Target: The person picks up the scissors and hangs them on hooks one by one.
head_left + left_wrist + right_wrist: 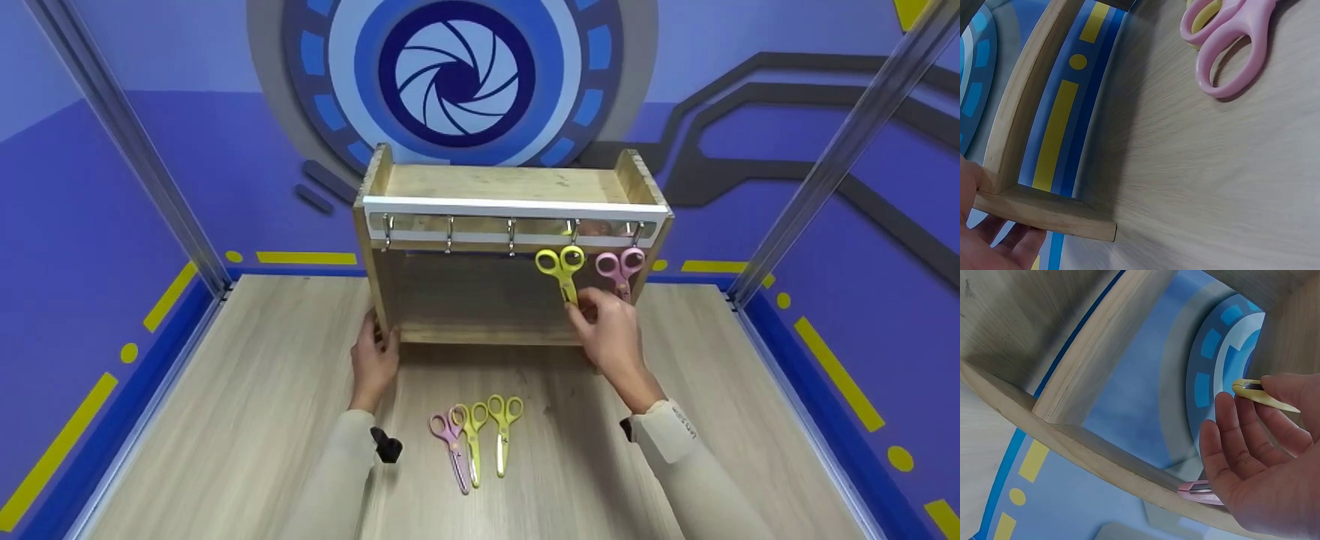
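Observation:
My right hand (613, 330) pinches the blade end of yellow scissors (568, 283), handles upward, just below the fourth hook from the left on a wooden rack (495, 337). In the right wrist view the yellow blades (1261, 398) lie between thumb and fingers. Pink scissors (622, 276) hang by a handle loop at the rightmost hook, their lower part behind my right hand. My left hand (373, 364) holds the lower left side of the rack, thumb in front and fingers around the wooden edge (1050, 209).
On the table in front of the rack lie pink scissors (454, 446) and two yellow pairs (472, 439), (503, 435). A white hook rail (480, 205) with several metal hooks spans the rack's top. Blue printed walls (172, 165) and metal posts (150, 165) enclose the table.

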A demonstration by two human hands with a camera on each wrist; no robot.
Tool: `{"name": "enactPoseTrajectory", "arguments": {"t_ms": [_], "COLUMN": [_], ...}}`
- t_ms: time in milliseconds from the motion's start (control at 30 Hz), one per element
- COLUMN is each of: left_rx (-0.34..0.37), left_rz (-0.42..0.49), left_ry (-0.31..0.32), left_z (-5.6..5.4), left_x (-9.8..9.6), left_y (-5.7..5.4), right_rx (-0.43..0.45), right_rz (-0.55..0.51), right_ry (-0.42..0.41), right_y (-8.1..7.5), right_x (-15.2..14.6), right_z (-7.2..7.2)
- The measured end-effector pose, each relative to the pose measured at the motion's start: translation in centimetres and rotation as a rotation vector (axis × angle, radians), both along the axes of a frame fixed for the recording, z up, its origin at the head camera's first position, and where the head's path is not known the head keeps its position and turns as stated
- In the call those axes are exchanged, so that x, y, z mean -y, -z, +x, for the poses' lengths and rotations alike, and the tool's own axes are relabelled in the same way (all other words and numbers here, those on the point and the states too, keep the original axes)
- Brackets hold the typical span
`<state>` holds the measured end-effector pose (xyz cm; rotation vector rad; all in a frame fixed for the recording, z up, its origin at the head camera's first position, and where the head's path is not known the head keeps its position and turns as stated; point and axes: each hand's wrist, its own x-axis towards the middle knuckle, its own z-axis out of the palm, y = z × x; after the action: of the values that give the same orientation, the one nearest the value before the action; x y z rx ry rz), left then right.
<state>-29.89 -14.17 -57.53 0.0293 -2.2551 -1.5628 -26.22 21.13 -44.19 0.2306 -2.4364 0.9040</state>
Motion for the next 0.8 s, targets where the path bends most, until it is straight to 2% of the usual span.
{"name": "enactPoseTrajectory", "arguments": {"t_ms": [267, 400, 600, 800], "left_rx": [-0.017, -0.007, -0.006, -0.014], "left_rz": [0.003, 0.006, -0.002, -0.006], "left_ry": [-0.005, 0.004, 0.01, -0.001], "left_z": [0.0, 0.1, 0.1, 0.0], "left_x": [0.1, 0.1, 0.1, 0.1], "left_y": [0.2, 0.2, 0.1, 0.1], "right_rx": [-0.057, -0.054, 0.012, 0.12], "right_rz": [0.011, 0.008, 0.014, 0.037], "right_ry": [-0.009, -0.015, -0.006, 0.05], "right_y": [0.1, 0.1, 0.3, 1.6], "right_x": [0.0, 0.0, -0.1, 0.0], "right_z": [-0.1, 0.0, 0.7, 2.6]}}
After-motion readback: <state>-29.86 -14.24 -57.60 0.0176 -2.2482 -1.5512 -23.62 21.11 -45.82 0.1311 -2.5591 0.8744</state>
